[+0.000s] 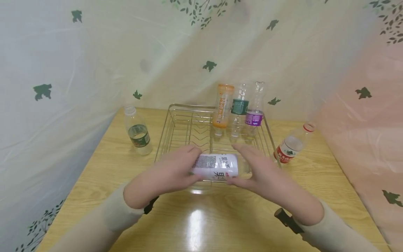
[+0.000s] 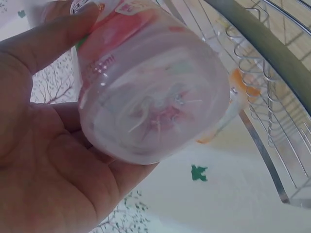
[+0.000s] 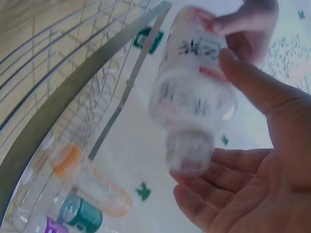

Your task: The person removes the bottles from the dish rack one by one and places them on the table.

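Head view: a person's left hand [image 1: 174, 168] held the base end of a white-labelled bottle [image 1: 218, 166] lying sideways above the near edge of a wire rack [image 1: 192, 106] on a table [image 1: 239, 217]. The right hand [image 1: 262, 171] was spread wide around the neck end. An orange bottle [image 1: 223, 106], a teal-labelled bottle [image 1: 240, 106] and a purple-labelled bottle [image 1: 254, 118] stood in the rack's far right; a green-labelled bottle [image 1: 139, 135] stood left of it, a red-labelled bottle [image 1: 288, 148] right.

Left wrist view: thumb and fingers gripped the bottle, its clear base facing the camera.

Right wrist view: the thumb overlapped the bottle's side, the fingers near its cap; firm contact could not be told.
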A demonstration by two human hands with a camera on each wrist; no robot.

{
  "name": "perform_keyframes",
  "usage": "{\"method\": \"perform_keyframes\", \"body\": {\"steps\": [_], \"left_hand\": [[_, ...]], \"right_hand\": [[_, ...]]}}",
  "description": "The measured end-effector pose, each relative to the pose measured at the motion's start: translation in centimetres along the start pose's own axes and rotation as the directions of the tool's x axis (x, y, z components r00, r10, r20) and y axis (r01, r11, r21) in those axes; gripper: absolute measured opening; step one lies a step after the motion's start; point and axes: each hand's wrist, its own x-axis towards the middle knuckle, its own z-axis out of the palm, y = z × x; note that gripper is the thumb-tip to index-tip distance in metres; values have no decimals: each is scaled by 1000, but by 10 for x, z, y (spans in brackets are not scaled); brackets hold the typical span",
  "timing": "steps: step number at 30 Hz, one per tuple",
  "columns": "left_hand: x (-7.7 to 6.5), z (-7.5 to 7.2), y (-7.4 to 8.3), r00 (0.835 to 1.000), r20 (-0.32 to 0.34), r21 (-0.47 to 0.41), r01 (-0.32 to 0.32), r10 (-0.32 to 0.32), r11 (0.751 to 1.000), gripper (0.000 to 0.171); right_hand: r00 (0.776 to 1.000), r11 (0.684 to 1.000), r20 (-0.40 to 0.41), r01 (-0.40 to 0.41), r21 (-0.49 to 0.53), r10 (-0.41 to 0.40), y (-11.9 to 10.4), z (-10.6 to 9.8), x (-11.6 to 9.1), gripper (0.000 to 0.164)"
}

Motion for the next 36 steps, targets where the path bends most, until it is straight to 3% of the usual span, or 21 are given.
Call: {"method": "perform_keyframes", "body": {"steps": [8, 15, 23, 30, 36], "left_hand": [[-13, -2, -11, 998, -63, -27, 21, -23, 999, 59], [-26, -5, -18, 990, -109, -118, 76, -89, 990, 61], [-43, -6, -34, 963, -232, -223, 86, -138, 971, 57], [-59, -8, -45, 938, -303, -268, 87, -170, 959, 58], [-71, -7, -53, 921, -321, -320, 116, -223, 940, 60]], "right_hand": [[995, 995, -48, -88, 44, 90, 18, -14, -12, 103], [977, 974, -16, -212, 74, 214, 47, -16, -28, 111], [959, 956, -2, -282, 77, 283, 76, -16, -46, 113], [958, 955, -3, -284, 80, 286, 98, -11, -55, 116], [954, 950, 28, -298, 95, 297, 112, -6, -61, 120]]}}
